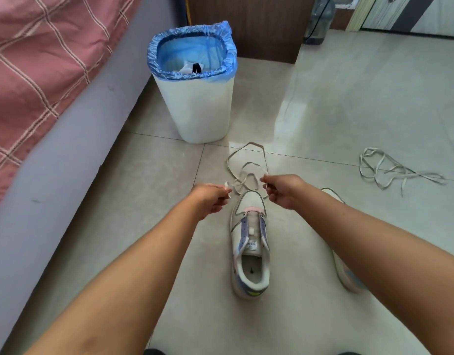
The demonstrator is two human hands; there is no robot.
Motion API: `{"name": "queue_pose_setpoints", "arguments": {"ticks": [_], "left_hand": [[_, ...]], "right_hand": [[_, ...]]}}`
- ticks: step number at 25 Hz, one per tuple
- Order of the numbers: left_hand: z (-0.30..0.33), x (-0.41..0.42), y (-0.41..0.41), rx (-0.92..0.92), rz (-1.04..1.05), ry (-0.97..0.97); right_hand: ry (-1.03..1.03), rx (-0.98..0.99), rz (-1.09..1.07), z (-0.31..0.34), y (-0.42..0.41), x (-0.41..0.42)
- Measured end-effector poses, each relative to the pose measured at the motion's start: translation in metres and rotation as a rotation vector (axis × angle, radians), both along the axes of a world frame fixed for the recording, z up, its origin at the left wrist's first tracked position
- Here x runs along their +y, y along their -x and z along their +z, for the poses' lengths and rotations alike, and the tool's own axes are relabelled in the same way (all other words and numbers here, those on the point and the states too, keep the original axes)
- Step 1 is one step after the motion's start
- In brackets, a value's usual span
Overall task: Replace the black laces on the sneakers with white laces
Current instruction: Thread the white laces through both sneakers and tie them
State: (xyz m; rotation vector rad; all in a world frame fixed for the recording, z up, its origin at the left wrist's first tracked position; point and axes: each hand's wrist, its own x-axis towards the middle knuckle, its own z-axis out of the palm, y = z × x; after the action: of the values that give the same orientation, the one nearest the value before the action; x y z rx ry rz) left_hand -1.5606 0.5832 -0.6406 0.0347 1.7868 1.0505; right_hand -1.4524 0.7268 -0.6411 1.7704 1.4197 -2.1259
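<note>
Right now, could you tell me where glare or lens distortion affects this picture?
In the head view, window light glares off the glossy floor tiles right of the bin, washing out the floor behind the white lace; the wide lens bows the bed edge and stretches both forearms toward the bottom corners; the hands and the sneaker stay reasonably sharp.

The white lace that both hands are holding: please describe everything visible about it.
The white lace is flat and looks like woven fabric. It lies in loose overlapping loops on the tiled floor, just beyond the toe of the unlaced sneaker. The left hand pinches one end, the right hand the other. It passes through no eyelet.
</note>
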Motion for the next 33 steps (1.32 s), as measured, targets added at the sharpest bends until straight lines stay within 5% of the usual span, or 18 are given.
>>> {"name": "queue_pose_setpoints", "arguments": {"ticks": [8,22,33], "left_hand": [[-0.035,0.010,-0.035,0.083,0.148,0.090],[-0.035,0.008,-0.035,0.584,-0.565,0.297],[-0.027,0.011,-0.039,0.896,-0.857,0.325]], "right_hand": [[-0.068,-0.119,-0.002,-0.020,-0.044,-0.008],[-0.095,-0.142,-0.039,-0.035,-0.046,-0.033],[-0.149,-0.092,-0.086,-0.042,-0.047,-0.039]]}}
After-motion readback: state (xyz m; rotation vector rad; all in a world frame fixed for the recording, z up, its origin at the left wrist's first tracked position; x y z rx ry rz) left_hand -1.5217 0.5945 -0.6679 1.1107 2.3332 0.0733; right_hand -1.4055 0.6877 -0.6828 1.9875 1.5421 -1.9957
